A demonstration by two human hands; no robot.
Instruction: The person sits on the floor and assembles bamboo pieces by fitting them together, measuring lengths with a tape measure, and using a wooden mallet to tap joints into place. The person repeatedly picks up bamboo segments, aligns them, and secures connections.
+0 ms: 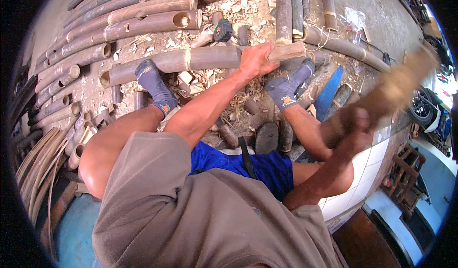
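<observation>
My left hand (pixel 257 60) is closed round a short, pale, squared wooden piece (pixel 288 52) at the right part of a thick bamboo pole (pixel 210 58). The piece's far end juts out to the right; whether it carries a blade is hidden by my fingers. The pole lies crosswise in front of me, between my two socked feet. On the right, my right hand (pixel 355 125) grips a thick wooden club (pixel 393 89). It is lifted and slanted up to the right, its upper end smeared by motion.
Several bamboo poles (pixel 124 27) lie at the far left. Wood chips (pixel 241 15) litter the floor, with a tape measure (pixel 223 30) behind the pole. Near my right foot lies a blue blade (pixel 330 92). Split strips (pixel 40 168) stand at left; a motorbike wheel (pixel 422 107) shows at right.
</observation>
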